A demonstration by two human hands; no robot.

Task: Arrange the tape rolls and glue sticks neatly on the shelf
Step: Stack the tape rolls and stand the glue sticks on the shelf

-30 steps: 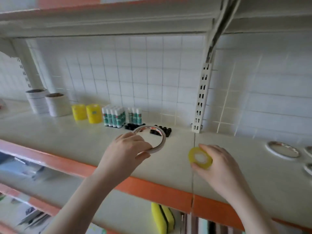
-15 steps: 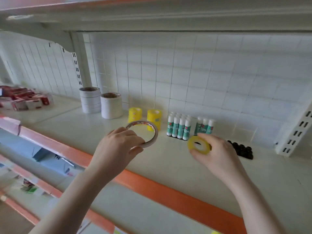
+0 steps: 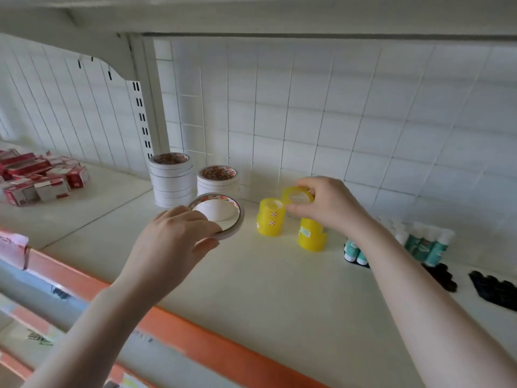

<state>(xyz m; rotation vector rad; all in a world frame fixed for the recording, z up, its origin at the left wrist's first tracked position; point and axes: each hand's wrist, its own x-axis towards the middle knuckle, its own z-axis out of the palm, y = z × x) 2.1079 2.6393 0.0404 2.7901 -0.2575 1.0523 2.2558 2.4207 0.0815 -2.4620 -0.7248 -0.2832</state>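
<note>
White shelf (image 3: 279, 289), two white tape stacks (image 3: 171, 179), left hand (image 3: 170, 245) gripping white roll (image 3: 223, 217), right hand (image 3: 327, 204) pinching yellow roll (image 3: 298, 195).

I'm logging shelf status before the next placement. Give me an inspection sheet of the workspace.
Surface: cream shelf with an orange front edge.
Job's things: two white tape stacks at the back; two yellow tape stacks; glue sticks upright to the right.
Clutter: red boxes piled far left; black clips far right.
Grippers: left hand holds a large white tape roll; right hand holds a small yellow tape roll above the yellow stacks.
Cables: nothing seen.
Surroundings: white grid back panel, slotted upright.
</note>
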